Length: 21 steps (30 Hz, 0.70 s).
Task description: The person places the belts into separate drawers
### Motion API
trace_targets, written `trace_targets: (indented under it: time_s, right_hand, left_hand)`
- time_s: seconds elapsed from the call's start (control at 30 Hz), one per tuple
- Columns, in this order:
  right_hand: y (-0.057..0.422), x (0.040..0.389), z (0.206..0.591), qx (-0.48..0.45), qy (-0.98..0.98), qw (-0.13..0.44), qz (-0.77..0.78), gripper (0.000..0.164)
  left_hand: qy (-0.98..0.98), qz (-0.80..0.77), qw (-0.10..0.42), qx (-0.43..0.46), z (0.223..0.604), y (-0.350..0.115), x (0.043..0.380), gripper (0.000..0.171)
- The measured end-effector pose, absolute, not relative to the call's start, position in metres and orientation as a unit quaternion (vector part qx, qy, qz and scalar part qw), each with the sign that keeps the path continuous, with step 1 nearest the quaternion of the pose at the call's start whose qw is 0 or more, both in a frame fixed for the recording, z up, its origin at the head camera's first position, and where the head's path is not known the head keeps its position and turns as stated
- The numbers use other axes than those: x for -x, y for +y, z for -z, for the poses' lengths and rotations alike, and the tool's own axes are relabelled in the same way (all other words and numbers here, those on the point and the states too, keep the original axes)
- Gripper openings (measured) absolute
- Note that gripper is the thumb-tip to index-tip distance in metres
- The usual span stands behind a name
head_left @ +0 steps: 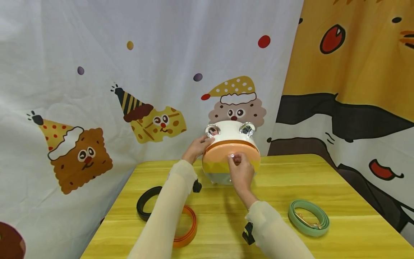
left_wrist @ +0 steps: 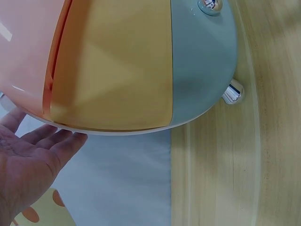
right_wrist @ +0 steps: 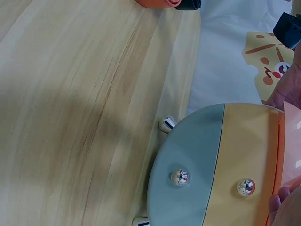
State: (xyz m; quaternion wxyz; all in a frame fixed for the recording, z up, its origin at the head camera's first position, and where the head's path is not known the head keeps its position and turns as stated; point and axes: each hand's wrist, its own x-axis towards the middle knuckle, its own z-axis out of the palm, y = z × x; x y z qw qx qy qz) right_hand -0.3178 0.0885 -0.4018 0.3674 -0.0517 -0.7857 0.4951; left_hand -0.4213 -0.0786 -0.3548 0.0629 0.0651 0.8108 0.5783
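Observation:
A round white storage box (head_left: 229, 128) with silver ring-shaped ears stands near the back of the table. Its front stacks a peach-orange top drawer (head_left: 216, 154), a yellow middle drawer (left_wrist: 113, 61) and a grey-blue bottom drawer (left_wrist: 202, 61). My right hand (head_left: 242, 173) pinches the small silver knob (head_left: 232, 156) of the top drawer between thumb and fingers. That drawer juts forward past the yellow one, showing its darker orange lower edge. My left hand (head_left: 198, 148) rests against the box's left side below the ear, its fingers extended along the shell in the left wrist view.
On the table (head_left: 278, 183), a coiled black belt (head_left: 140, 208) and a coiled orange belt (head_left: 194, 226) lie to the left, partly behind my left sleeve. A coiled green belt (head_left: 302, 228) with a gold buckle lies right. A printed cloth (head_left: 161, 72) hangs behind.

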Motion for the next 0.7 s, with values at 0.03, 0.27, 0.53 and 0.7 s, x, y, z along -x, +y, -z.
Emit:
trace_targets:
  time_s: [0.03, 0.27, 0.53, 0.7]
  right_hand:
    - [0.089, 0.317, 0.402, 0.051, -0.786, 0.368, -0.495, 0.022]
    - [0.091, 0.311, 0.403, 0.043, -0.784, 0.367, -0.498, 0.020]
    - [0.094, 0.304, 0.405, 0.029, -0.786, 0.373, -0.492, 0.019]
    - [0.094, 0.299, 0.407, 0.020, -0.787, 0.386, -0.481, 0.019]
  left_hand:
    - [0.810, -0.579, 0.064, -0.065, 0.355, -0.079, 0.421, 0.076]
    - [0.806, -0.583, 0.064, -0.076, 0.354, -0.078, 0.421, 0.076]
    - [0.805, -0.585, 0.069, -0.078, 0.355, -0.078, 0.425, 0.072]
    - [0.806, -0.582, 0.065, -0.083, 0.355, -0.078, 0.425, 0.071]
